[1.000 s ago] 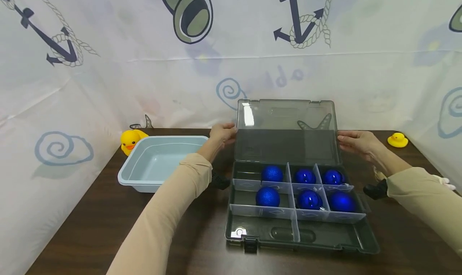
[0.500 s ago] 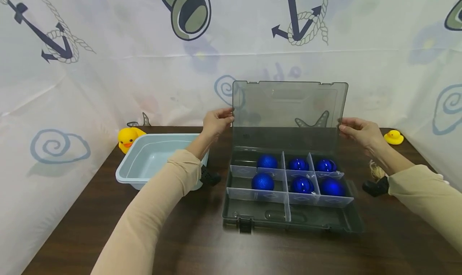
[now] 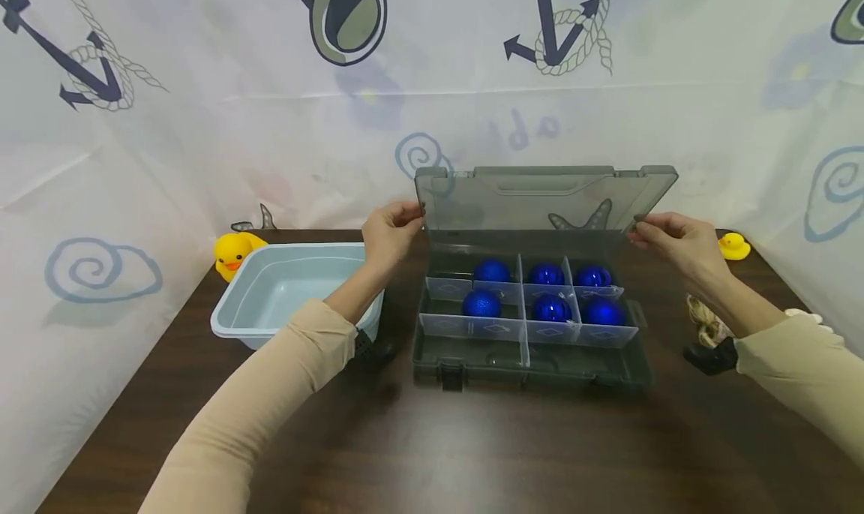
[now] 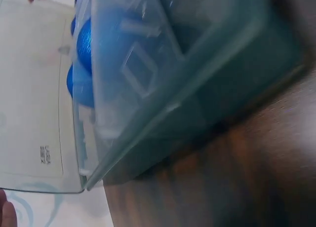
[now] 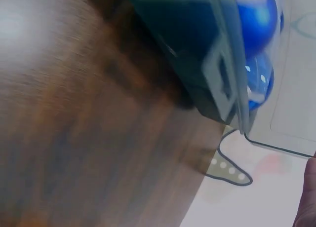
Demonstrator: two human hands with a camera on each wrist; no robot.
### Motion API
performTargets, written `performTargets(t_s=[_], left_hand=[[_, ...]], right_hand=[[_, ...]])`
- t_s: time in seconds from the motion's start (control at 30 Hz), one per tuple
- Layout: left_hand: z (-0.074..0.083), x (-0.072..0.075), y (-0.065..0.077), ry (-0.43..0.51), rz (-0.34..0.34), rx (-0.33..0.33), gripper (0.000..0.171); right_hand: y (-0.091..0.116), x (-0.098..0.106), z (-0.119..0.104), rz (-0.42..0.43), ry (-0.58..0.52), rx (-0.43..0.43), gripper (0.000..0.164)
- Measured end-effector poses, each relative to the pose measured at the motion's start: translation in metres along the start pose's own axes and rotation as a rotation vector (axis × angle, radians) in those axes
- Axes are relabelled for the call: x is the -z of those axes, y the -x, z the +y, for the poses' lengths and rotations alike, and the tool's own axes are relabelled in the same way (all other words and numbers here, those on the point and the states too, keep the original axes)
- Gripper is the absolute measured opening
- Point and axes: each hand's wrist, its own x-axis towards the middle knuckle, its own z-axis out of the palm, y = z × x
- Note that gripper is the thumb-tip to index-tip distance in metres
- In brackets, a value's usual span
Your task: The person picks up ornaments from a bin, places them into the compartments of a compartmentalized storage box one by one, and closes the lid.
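A smoky see-through plastic organizer box (image 3: 560,379) stands on the table with its hinged lid (image 3: 533,206) raised and tilted forward over the rear compartments. My left hand (image 3: 391,236) pinches the lid's left side edge between thumb and fingers. On the opposite edge, the thumb and fingers of my right hand (image 3: 682,247) do the same. Several blue ball ornaments (image 3: 482,304), some glittery and some shiny, sit in the back two rows between clear dividers (image 3: 472,326). The front row holds no balls. In the left wrist view, lid (image 4: 29,113) and box wall (image 4: 148,138) meet at the hinge.
A pale blue basin (image 3: 232,323) stands left of the box, close to my left forearm. Behind it is a yellow rubber duck (image 3: 232,251); a smaller duck (image 3: 733,246) sits at the back right. A tan stringy item (image 3: 704,323) lies near my right wrist. Printed fabric (image 3: 270,146) hangs behind the table.
The lid has swung up from leaning back and now tips forward, both hands moving with it. The whole box sits higher in the head view, farther from the table's front.
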Motion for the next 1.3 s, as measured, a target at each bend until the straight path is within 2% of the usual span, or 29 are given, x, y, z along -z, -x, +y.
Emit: performTargets(t_s=[0.1,0.17,0.27,0.33,0.4,0.5,0.53,0.63,0.8,0.9,1.07,1.3], left_hand=[[0.0,0.007,0.018,0.015,-0.05,0.029,0.019],[0.0,0.014,0.033,0.065,-0.125,0.069,0.025],[-0.003,0.023,0.056,0.151,-0.263,0.12,0.034],[-0.005,0.029,0.07,0.173,-0.336,0.147,0.037],[-0.008,0.034,0.081,0.162,-0.387,0.163,0.039],[-0.01,0.037,0.094,0.134,-0.447,0.19,0.042],[-0.01,0.037,0.097,0.128,-0.46,0.203,0.043],[-0.011,0.035,0.106,0.109,-0.499,0.223,0.047],[-0.02,0.027,0.122,0.041,-0.545,0.217,0.062],[-0.025,0.02,0.129,0.007,-0.548,0.209,0.071],[-0.029,0.012,0.138,-0.02,-0.498,0.201,0.082],[-0.029,0.006,0.144,-0.031,-0.445,0.19,0.088]], right_hand=[[0.015,0.002,0.002,-0.026,0.026,-0.01,0.015],[0.027,0.003,0.003,-0.034,0.107,-0.026,0.015],[0.045,0.004,0.007,-0.049,0.164,-0.03,0.016],[0.055,0.003,0.011,-0.052,0.212,-0.029,0.023],[0.063,0.001,0.015,-0.071,0.251,-0.038,0.035],[0.073,0.001,0.02,-0.121,0.385,-0.079,0.051],[0.076,0.002,0.021,-0.138,0.426,-0.088,0.052],[0.082,0.004,0.024,-0.206,0.441,-0.096,0.051],[0.089,0.007,0.032,-0.276,0.434,-0.111,0.051],[0.092,0.006,0.035,-0.294,0.435,-0.134,0.052],[0.095,0.003,0.04,-0.291,0.456,-0.156,0.057],[0.097,-0.001,0.044,-0.272,0.489,-0.109,0.058]])
